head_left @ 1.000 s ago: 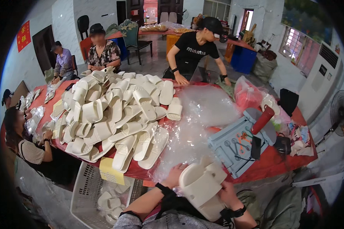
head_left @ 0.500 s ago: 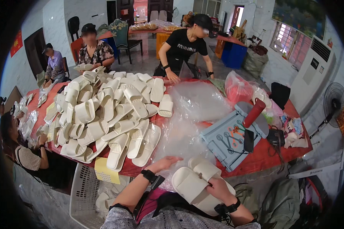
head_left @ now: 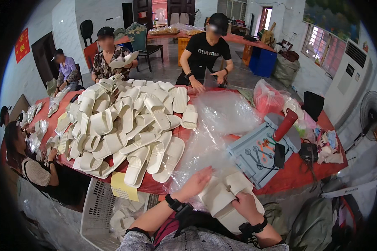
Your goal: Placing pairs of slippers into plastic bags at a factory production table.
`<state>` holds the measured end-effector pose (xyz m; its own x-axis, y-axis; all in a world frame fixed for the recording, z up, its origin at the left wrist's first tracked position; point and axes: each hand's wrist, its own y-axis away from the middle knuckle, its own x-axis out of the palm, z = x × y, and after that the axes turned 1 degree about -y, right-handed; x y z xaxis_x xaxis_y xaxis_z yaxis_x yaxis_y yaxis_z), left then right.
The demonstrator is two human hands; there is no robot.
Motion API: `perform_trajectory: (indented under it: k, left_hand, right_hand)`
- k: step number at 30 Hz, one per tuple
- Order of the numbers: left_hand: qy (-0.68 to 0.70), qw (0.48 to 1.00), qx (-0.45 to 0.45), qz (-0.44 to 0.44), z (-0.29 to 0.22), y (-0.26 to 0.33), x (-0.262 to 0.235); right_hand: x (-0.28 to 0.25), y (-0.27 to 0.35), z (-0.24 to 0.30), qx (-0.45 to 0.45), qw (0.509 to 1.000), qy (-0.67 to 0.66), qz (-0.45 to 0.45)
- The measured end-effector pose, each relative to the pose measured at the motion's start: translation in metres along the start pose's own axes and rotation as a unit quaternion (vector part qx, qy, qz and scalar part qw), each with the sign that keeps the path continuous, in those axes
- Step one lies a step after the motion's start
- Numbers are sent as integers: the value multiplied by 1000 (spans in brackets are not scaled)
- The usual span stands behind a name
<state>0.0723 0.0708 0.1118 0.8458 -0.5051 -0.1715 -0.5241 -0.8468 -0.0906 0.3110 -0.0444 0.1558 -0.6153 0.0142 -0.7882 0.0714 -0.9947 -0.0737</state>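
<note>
Hands: right hand grips white slippers; left hand lies open on clear bags, beside the slipper pile.

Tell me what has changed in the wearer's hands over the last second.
The left hand has let go of the slippers and slid up onto the clear bags, palm flat. The right hand has shifted from under the pair to on top, pressing it down. The slipper pile and grey tray have stayed put.
</note>
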Motion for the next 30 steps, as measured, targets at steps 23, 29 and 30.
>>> perform_trajectory:
  k: [23,29,30]
  left_hand:
    - [-344,922,177,18,-43,14,20]
    - [-339,922,186,2,-35,12,14]
    - [-357,920,165,0,-34,10,9]
  right_hand:
    - [17,-8,-5,12,999,-13,-27]
    - [11,-14,4,41,995,-78,-43]
    - [13,-16,-3,33,997,-47,-41]
